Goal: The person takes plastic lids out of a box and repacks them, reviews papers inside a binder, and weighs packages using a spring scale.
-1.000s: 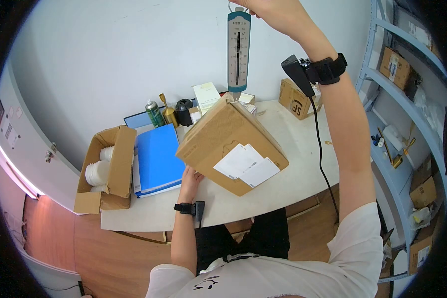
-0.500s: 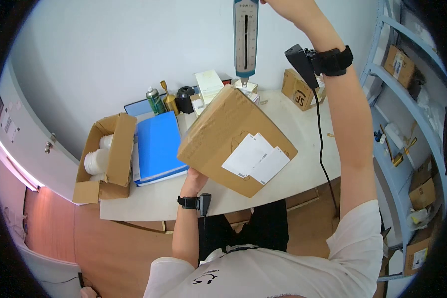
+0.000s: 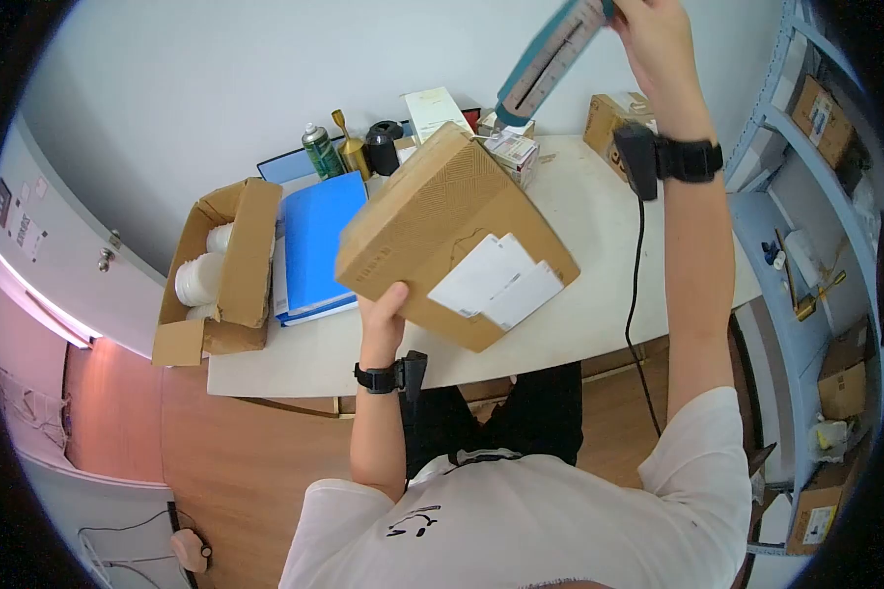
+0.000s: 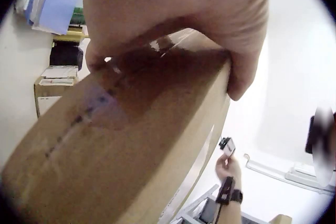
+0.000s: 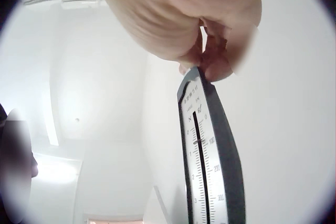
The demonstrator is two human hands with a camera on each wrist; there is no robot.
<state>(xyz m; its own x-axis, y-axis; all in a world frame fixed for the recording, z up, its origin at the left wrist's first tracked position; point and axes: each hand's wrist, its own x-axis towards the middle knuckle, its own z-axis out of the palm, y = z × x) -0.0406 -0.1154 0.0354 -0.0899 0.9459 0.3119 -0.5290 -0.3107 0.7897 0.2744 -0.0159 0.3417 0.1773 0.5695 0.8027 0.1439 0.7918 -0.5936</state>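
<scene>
My left hand point(image 3: 381, 319) grips the lower left corner of a brown cardboard box point(image 3: 413, 236), thumb on the face with white labels point(image 3: 496, 285). In the left wrist view the fingers and thumb of this hand point(image 4: 178, 14) straddle an edge of the box point(image 4: 121, 145). The box is tilted, one corner pointing up, over the table. Up at the right, my right hand point(image 3: 660, 49) pinches the top end of a teal-framed spring scale point(image 3: 550, 64). The scale slants, its lower end right by the box's top corner. Its face point(image 5: 199, 145) shows newton and gram marks.
A white table point(image 3: 599, 236) lies below. On it stand an open carton point(image 3: 248, 260) of white rolls, blue folders point(image 3: 319, 240), a spray can point(image 3: 322, 152), a brass-coloured object point(image 3: 352, 152), small boxes point(image 3: 514, 152) and another carton point(image 3: 609, 123). Metal shelving point(image 3: 756, 196) is at the right.
The spring scale has gone from hanging upright to slanting, its top swung right with my right hand. My left thumb has come onto the box's front face; before, the hand was below its lower left edge.
</scene>
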